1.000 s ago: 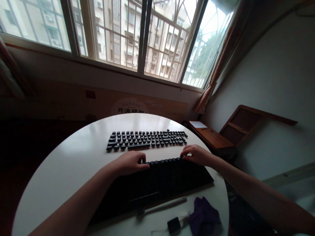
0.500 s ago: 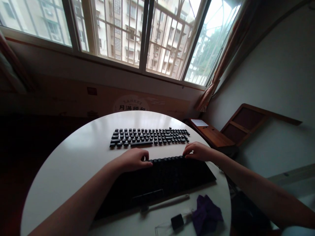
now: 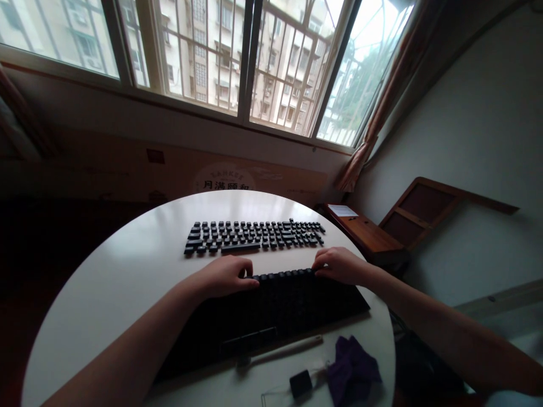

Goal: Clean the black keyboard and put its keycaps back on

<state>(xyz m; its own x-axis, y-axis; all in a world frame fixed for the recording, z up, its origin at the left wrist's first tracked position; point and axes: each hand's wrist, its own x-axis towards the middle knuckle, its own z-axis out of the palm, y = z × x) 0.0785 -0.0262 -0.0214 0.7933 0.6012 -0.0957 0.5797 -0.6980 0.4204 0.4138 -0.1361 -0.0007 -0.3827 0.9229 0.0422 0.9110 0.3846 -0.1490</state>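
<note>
A dark keyboard base (image 3: 292, 308) lies on the round white table with a row of black keycaps (image 3: 282, 276) along its far edge. My left hand (image 3: 229, 276) is closed at the left end of this row, thumb over the base's far edge and fingers curled behind. At the row's right end, my right hand (image 3: 339, 264) pinches with thumb and fingertips at a black keycap, mostly hidden by the fingers. Beyond both hands, many loose black keycaps (image 3: 254, 234) are laid out in keyboard order, with a long spacebar (image 3: 240, 248) nearest me.
On the table's near side lie a light-handled brush-like tool (image 3: 288, 349), a small black square piece (image 3: 301, 384) with thin wire beside it, and a purple cloth (image 3: 354, 370). A wooden side desk (image 3: 369, 234) stands to the right, below the barred window (image 3: 280, 73).
The view has shifted slightly, so the table and keyboard sit a little further left. Both hands keep their places at the two ends of the keycap row.
</note>
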